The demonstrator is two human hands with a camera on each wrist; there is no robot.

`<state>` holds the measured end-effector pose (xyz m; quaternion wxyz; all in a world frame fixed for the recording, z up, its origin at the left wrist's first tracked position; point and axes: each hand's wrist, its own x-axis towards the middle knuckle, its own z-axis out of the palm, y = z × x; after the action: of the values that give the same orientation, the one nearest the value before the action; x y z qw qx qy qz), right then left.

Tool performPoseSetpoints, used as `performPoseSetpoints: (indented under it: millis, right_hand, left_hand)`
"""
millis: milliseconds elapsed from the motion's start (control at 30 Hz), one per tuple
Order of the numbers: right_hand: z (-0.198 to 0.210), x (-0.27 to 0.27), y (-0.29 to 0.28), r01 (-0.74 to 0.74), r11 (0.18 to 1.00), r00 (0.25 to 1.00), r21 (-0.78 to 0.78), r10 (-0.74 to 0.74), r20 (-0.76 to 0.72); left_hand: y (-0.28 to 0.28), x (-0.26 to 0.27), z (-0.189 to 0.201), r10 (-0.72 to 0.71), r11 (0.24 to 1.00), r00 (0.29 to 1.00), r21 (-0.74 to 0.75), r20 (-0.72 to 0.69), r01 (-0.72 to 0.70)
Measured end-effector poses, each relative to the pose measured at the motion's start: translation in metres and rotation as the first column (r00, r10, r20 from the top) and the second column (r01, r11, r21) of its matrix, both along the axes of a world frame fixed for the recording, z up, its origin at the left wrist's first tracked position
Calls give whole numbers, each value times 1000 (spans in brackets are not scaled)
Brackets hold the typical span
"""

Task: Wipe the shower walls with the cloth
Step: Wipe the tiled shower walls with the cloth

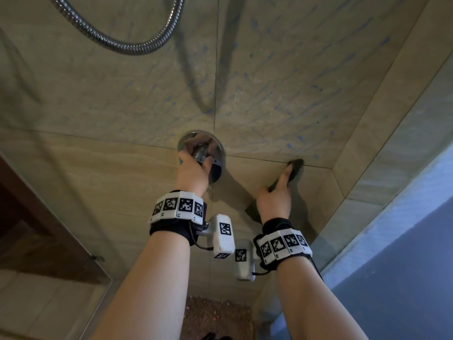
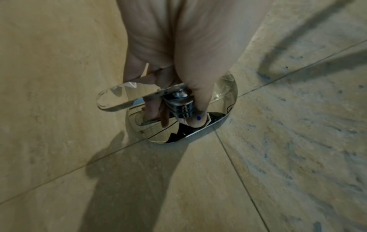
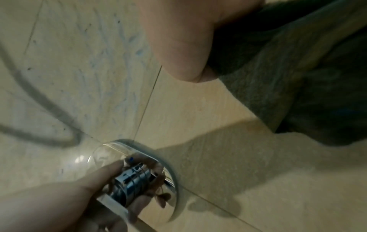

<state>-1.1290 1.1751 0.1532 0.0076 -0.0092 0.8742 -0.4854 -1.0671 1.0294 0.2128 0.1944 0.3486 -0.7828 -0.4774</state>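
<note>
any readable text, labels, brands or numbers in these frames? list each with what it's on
No readable words, brands or numbers in any view.
Wrist bands: black-and-white square marker patterns, no letters; tiny marks beneath them too small to read.
White wrist camera housings: the same kind of marker squares, no text.
Chrome shower valve gripped by the left hand: only reflections, no brand visible.
Cloth under the right hand: plain.

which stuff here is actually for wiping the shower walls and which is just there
For the job:
- dark cloth, pressed to the wall by the right hand
- tiled shower wall, streaked with blue marks

Just there:
- chrome shower valve handle, gripped by the left hand
- metal shower hose
</note>
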Motion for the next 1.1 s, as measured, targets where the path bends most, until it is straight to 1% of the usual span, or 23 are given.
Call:
performPoseSetpoints:
  millis: [100,200,333,433,567,633,700,733,800,867,1000,1100]
  right_hand:
    - [2,3,-13,-79,997,997,-3,79,-13]
    - [6,7,-24,-205,974,977,97,209,-39]
    - [11,10,-36,-300,932,947,206,316,-50]
    - [16,10,-41,-368,874,917,318,399,-34]
    - [23,12,-41,-420,805,884,419,468,-13]
    - [24,12,-42,-451,749,862,485,506,20]
    - [23,11,-42,-486,703,839,519,542,52]
    - [23,11,-42,-490,695,835,526,547,54]
    - [23,11,-39,-461,705,846,539,533,25]
    - [21,12,-35,-403,740,869,539,494,-29]
    - [18,8,-20,-256,845,937,470,337,-96]
    - [18,2,-7,-169,894,968,414,230,-102]
  left_hand:
    - [-1,2,1,-25,1000,999,-10,42,25]
    - [-3,4,1,-65,997,996,-36,63,67]
    - [-7,6,3,-125,991,987,-28,102,129]
    - [-9,7,5,-143,987,980,-48,139,151]
    - [-8,7,5,-159,986,976,-32,147,165]
    - [-9,7,5,-153,987,977,-27,149,159]
    - [-9,7,4,-147,988,980,-20,137,152]
    - [-9,7,3,-143,989,982,-18,125,146]
    - [-7,7,2,-129,991,987,-21,93,131]
    - [-6,7,2,-116,993,991,-22,72,118]
    - [-5,5,0,-102,994,993,-25,63,104]
    - [-4,4,-2,-74,997,996,-16,40,75]
